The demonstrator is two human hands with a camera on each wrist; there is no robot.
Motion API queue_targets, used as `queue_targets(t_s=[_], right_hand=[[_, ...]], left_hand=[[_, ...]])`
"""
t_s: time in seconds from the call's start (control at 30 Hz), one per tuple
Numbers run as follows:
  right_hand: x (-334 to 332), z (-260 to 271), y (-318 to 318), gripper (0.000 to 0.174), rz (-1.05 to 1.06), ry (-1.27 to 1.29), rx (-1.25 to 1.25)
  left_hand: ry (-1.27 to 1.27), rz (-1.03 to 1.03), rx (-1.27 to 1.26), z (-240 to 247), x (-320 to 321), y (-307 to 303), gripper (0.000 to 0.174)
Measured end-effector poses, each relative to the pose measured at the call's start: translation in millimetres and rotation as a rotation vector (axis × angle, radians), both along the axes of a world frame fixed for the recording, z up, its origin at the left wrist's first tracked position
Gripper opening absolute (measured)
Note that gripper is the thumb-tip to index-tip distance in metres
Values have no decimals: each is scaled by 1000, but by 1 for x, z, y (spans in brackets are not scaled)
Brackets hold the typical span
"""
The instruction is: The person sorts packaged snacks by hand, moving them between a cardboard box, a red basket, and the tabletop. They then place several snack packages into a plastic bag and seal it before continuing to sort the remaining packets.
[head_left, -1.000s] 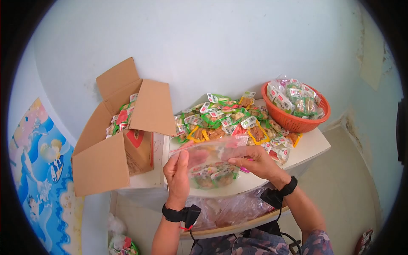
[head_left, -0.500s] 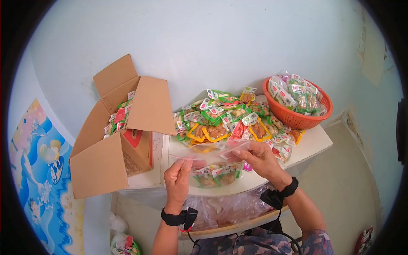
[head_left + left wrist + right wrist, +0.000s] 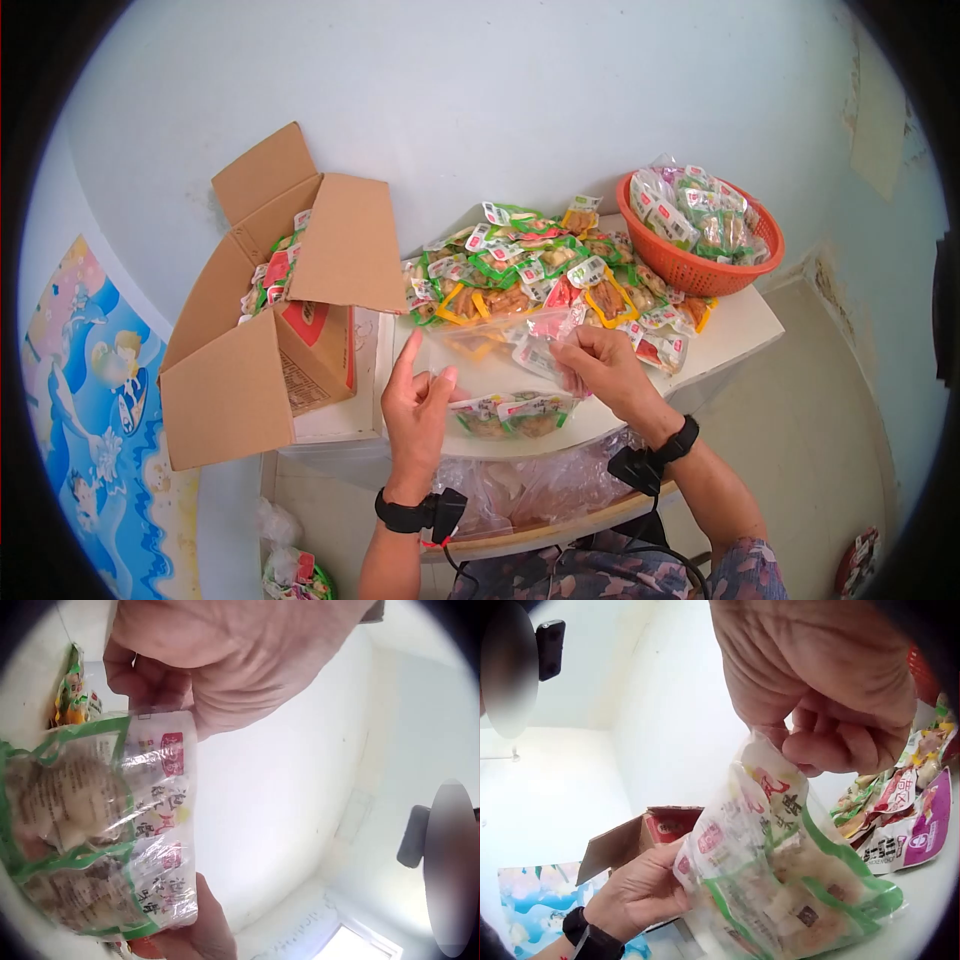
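Observation:
A clear plastic bag point(image 3: 490, 350) hangs upright between the two hands over the front of the table. Inside, low down, lie green-edged snack packets point(image 3: 512, 415), their white printed tops close up in the left wrist view. My left hand point(image 3: 415, 415) holds the bag's left side, thumb in front and some fingers behind the film, the index finger raised along the edge. At the upper right corner, my right hand point(image 3: 615, 375) pinches the bag with curled fingers. The left hand point(image 3: 649, 889) also shows behind the bag in the right wrist view.
A heap of snack packets point(image 3: 520, 260) covers the back of the white table point(image 3: 740, 330). To the left stands an open cardboard box point(image 3: 230, 395) with packets inside. An orange basket point(image 3: 690, 275) of bagged packets sits at the back right. Crumpled clear plastic point(image 3: 540, 485) lies below the tabletop.
The left index finger has straightened up and parted from the thumb. The bag's mouth has tilted and its right corner has dropped slightly with the right hand.

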State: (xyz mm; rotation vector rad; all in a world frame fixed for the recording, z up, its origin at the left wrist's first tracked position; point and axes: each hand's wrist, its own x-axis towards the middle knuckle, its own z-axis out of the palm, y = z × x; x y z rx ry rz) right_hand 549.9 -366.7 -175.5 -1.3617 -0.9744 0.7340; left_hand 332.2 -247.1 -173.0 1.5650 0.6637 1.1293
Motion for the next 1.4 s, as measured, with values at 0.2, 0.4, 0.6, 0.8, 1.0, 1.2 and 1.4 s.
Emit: queue_targets(t_s=[0.2,0.4,0.6,0.8,1.0,1.2,1.4], right_hand=[[9,-17,-6,33,56,-54,-150],[14,-41,-8,33,99,30,-238],[10,-40,-10,31,108,93,-267],[12,-54,-10,24,10,-200,-230],[-3,-37,-23,16,-376,-486,192],[-23,25,-30,36,-119,-884,424],[-31,6,-14,41,209,-938,4]], left_hand=[[223,-148,-22,-12,-12,20,30],[268,-267,-14,-9,-23,16,23],[353,-268,437,-35,-30,18,46],[307,-353,480,-48,-26,20,59],[349,-386,198,-53,-31,16,59],[401,-383,250,-54,-31,16,58],[399,-398,179,-55,-32,11,58]])
